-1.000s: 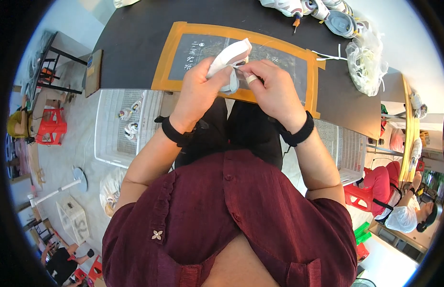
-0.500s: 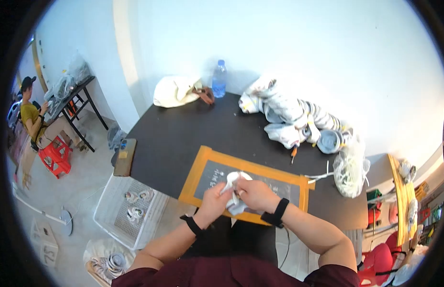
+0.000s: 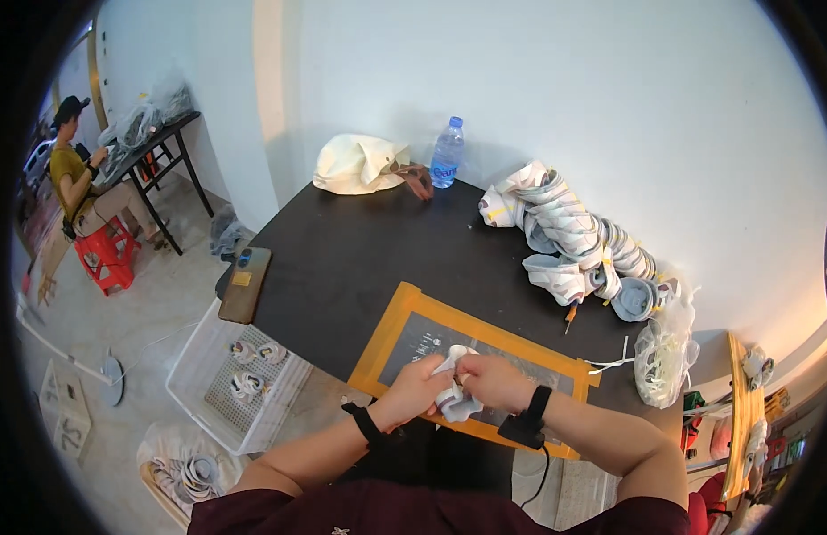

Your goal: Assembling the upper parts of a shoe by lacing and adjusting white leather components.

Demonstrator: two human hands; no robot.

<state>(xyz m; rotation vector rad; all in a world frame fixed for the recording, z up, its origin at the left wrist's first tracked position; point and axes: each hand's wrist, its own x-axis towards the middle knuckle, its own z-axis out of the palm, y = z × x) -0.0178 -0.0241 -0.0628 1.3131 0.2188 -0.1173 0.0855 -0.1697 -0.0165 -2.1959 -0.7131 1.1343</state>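
Both my hands are drawn together over a dark panel with a yellow-taped border (image 3: 391, 330), near the table's front edge. Between them is a soft white-and-grey fabric piece (image 3: 460, 407), bunched up, its exact kind not clear. My left hand (image 3: 418, 389) is closed on its left side. Fingers curled, my right hand (image 3: 493, 382) pinches the piece near its top right; the fingertips are partly hidden. A black band circles each wrist.
A phone (image 3: 245, 285), cream cloth bag (image 3: 360, 165), water bottle (image 3: 447, 153) and nested white-grey bundles (image 3: 565, 214) lie around the dark table (image 3: 342, 259). Bagged white strips (image 3: 663, 366) sit right. A white basket (image 3: 199, 383) holds several small pieces. A person (image 3: 74, 169) sits far left.
My view has shifted, so the table scene appears further right. Both hands still hold the fabric piece; the right hand's fingers have curled more tightly beside it.
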